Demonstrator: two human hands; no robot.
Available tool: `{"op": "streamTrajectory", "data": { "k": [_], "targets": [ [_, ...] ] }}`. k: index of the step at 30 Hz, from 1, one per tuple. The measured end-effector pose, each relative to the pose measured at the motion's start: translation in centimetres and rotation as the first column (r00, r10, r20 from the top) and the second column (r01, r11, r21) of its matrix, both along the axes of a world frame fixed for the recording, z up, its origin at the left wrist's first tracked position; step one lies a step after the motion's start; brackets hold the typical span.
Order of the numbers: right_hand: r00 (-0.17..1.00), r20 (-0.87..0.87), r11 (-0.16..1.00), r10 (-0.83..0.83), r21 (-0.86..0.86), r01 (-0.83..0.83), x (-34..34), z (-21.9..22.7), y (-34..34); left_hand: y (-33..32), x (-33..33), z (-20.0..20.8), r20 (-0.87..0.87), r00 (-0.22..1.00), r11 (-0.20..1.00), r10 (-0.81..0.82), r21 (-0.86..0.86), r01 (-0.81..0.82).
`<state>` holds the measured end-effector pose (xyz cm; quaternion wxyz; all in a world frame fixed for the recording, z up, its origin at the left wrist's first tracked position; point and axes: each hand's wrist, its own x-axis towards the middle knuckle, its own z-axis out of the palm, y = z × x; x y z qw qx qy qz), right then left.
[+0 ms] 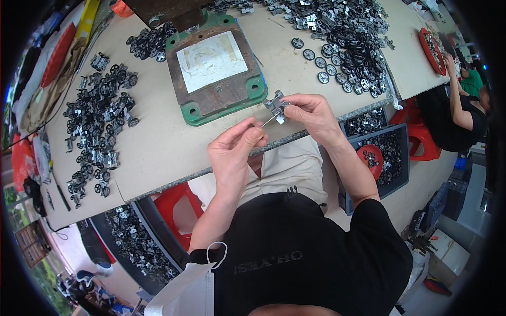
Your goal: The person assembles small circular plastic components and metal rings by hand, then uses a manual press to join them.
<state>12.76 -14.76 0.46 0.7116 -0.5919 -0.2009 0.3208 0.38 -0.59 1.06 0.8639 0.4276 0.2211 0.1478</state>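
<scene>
Between the thumb and fingers of my left hand (232,148) is a thin metal rod (269,122). Its far end meets a small grey plastic toy chassis part (273,104), pinched in my right hand (315,117). Whether the rod has entered the part I cannot tell. Both hands are over the table's near edge, just right of a green-and-brown metal press base (216,102) with a white plate (211,61) on top. Loose black wheels with silver spokes (330,69) lie beyond my right hand.
Grey plastic parts (332,18) are heaped at the back right. Wheeled assemblies (100,116) cover the table's left side. Parts bins stand below, one at right (400,158) holding a red bowl (370,162). Another person (458,108) sits at far right.
</scene>
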Motion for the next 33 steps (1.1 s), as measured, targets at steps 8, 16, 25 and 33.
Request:
{"op": "streamTrajectory", "data": {
  "k": [8, 16, 25, 33],
  "targets": [
    [0.949, -0.313, 0.990, 0.033, 0.138, 0.011, -0.1, -1.1, 0.2, -0.5, 0.0, 0.5, 0.011, 0.999, 0.986, 0.052, 0.159, -0.053],
    [0.970, -0.241, 0.991, -0.031, 0.118, 0.061, -0.2, -1.4, 0.3, -0.3, 0.3, 0.1, 0.014, 0.998, 0.975, 0.055, 0.214, -0.056],
    [1.000, -0.015, 1.000, -0.022, 0.021, 0.022, 0.1, -0.4, 0.2, 0.4, 0.3, -0.4, 0.008, 1.000, 0.993, -0.010, 0.114, 0.009],
    [0.999, -0.025, 0.999, 0.026, -0.039, -0.027, 0.3, 0.1, 0.0, 0.8, 0.4, 0.1, -0.039, 0.997, 0.994, -0.063, 0.086, 0.066]
  ]
}}
